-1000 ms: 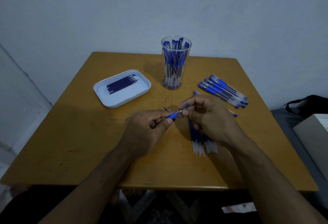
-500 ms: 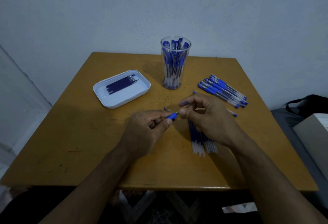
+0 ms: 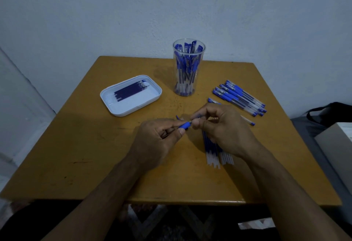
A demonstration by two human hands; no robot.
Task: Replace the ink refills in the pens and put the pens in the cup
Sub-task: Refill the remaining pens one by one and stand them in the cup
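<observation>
Table [image 3: 76, 145]: matt, scuffed ochre wood. Cup [image 3: 189, 69]: clear glossy plastic. Tray [image 3: 114, 105]: smooth white plastic. Pens [image 3: 240, 96]: clear plastic barrels, blue rubbery-looking grips. Wall [image 3: 171, 8]: matt, rough paint.

Tray [image 3: 133, 105] left of cup [image 3: 188, 69] — pens [image 3: 240, 96] right.

We seem to be in a plain home room: a small wooden counter [image 3: 76, 155] against a bare painted wall [image 3: 247, 21], a black bag [image 3: 331, 112] beside it.
</observation>
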